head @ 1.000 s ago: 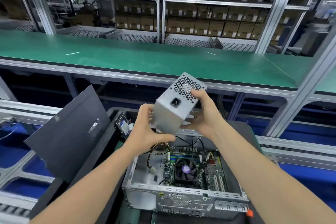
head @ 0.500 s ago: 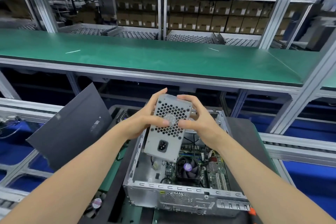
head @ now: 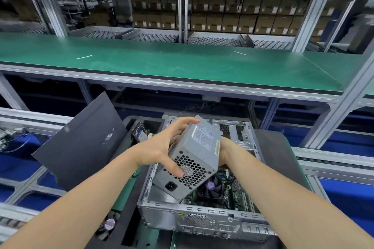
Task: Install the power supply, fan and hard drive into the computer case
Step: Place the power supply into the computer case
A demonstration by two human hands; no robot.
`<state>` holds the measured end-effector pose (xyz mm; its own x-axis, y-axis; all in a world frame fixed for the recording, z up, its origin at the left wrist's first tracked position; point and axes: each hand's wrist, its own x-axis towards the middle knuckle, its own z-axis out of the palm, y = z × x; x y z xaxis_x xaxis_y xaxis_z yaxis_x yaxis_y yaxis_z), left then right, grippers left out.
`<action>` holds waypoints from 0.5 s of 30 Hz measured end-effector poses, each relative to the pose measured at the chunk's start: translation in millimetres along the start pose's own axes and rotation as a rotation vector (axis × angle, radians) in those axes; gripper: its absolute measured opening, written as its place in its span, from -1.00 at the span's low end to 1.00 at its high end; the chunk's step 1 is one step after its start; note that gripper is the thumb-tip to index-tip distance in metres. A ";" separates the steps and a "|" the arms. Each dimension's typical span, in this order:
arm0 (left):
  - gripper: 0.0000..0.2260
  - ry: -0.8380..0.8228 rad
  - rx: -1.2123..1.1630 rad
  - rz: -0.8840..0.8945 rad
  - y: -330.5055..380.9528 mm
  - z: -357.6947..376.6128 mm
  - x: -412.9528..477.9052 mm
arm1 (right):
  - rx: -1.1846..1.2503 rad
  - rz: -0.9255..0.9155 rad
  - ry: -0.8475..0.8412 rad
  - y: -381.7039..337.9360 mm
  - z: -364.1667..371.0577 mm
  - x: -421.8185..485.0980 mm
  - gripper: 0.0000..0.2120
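Note:
A grey metal power supply (head: 194,155) with a honeycomb grille and a black socket hangs tilted over the open computer case (head: 202,218). My left hand (head: 162,147) grips its left side, thumb on the grille. My right hand (head: 225,152) holds its right side, mostly hidden behind the box. Inside the case a motherboard with a black CPU cooler (head: 211,187) shows below the box. A hard drive (head: 140,134) lies in the black tray left of the case. A small fan (head: 109,224) lies in the tray near my left forearm.
A dark side panel (head: 81,143) leans at the left of the black tray (head: 279,151). A long green bench (head: 182,62) runs behind, with metal posts and shelves of brown boxes beyond. Conveyor rails flank the tray on both sides.
The power supply has come down from chest height toward the case and turned, so its labelled side now faces up and the grille end points at me. Both hands shifted their hold on it.

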<state>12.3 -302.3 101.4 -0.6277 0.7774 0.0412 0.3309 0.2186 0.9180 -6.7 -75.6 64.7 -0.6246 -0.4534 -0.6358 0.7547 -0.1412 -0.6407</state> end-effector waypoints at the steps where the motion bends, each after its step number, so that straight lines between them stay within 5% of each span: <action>1: 0.14 -0.002 -0.003 -0.002 -1.1 0.4 -2.5 | -0.001 0.028 0.030 0.7 0.5 2.1 -0.76; 8: 0.14 -0.085 0.035 -0.006 -5.8 -1.2 -4.6 | 0.085 -0.123 0.086 17.4 9.0 21.6 -0.72; 12: 0.17 -0.093 0.037 -0.006 -8.4 -6.8 -5.5 | 0.433 -0.067 0.357 35.4 -10.2 30.5 -0.92; 15: 0.17 -0.096 0.026 -0.014 -12.6 -10.8 -6.9 | 0.499 -0.094 0.489 51.1 -34.2 23.3 -0.80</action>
<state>4.9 -316.7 93.7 -0.5624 0.8268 -0.0111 0.3413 0.2443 0.9076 10.4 -63.3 2.4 -0.6220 0.0118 -0.7829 0.6217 -0.6004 -0.5030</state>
